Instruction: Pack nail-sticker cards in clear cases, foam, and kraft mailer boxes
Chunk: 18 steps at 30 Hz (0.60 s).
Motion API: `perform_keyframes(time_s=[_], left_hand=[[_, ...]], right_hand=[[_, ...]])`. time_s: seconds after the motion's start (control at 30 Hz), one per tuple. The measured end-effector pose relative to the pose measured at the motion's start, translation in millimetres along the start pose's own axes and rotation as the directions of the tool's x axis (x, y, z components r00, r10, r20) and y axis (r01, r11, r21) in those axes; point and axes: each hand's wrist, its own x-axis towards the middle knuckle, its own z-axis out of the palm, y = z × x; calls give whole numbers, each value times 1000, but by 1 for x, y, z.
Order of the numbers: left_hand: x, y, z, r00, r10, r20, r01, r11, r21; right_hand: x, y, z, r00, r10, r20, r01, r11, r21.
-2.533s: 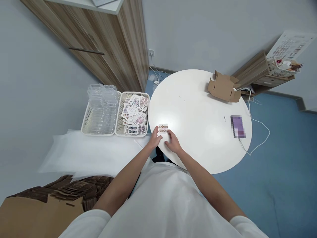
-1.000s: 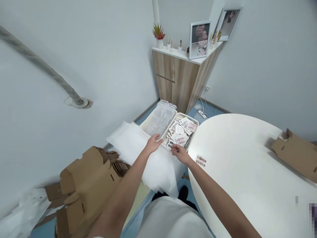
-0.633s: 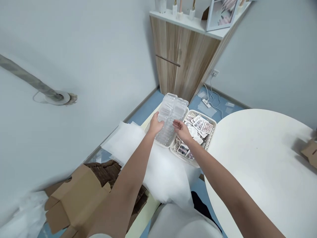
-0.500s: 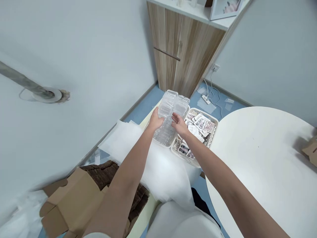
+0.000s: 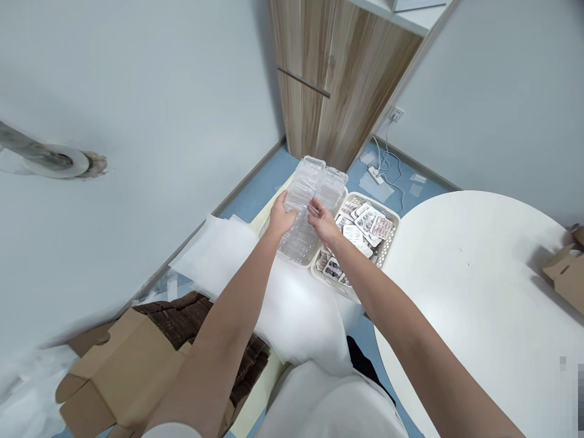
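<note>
Clear plastic boxes (image 5: 305, 185) are stacked in a white basket (image 5: 302, 265) ahead of me. My left hand (image 5: 281, 216) is at the left edge of the boxes, its thumb over them and its fingers along their side, partly hidden. My right hand (image 5: 323, 221) is over the right part of the same boxes, fingers apart and slightly bent, with nothing visibly gripped. A second perforated basket (image 5: 393, 234) stands just right, under my right wrist. It holds many small printed cards (image 5: 366, 220) with coloured pieces on them.
White sheet material (image 5: 292, 310) lies between me and the baskets. Brown cardboard boxes (image 5: 123, 365) are at lower left. A round white table (image 5: 460, 274) stands at right, bearing a cardboard box (image 5: 566, 274). Behind are a wooden cabinet (image 5: 337, 79) and a power strip (image 5: 375, 175).
The view has tilted down and shifted slightly, so the scene sits a little higher and further left. Both hands keep nearly the same place at the clear boxes.
</note>
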Motion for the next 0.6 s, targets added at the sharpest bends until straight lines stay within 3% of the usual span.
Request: perform_keyframes(time_s=[0.23,0.4,0.5,0.6], left_hand=[[-32,23,-2,989,12,-145,-17,999,-39],[-77,40,8,979,1,-205,-41,981,-190],[-121,51,20,987,-35,-159,-6,968,-251],[-178,60,37,994,-105,-24,95,960,-264]], right_hand=[[-32,-13,-5,996,-77,-33,75,995,-64],[-77,-18,-25,992,-117,-50,111,986,-121],[-120,-17,-46,986,-141,-94,127,981,-147],[-176,-11,-74,976,-166,-137,139,972,-192]])
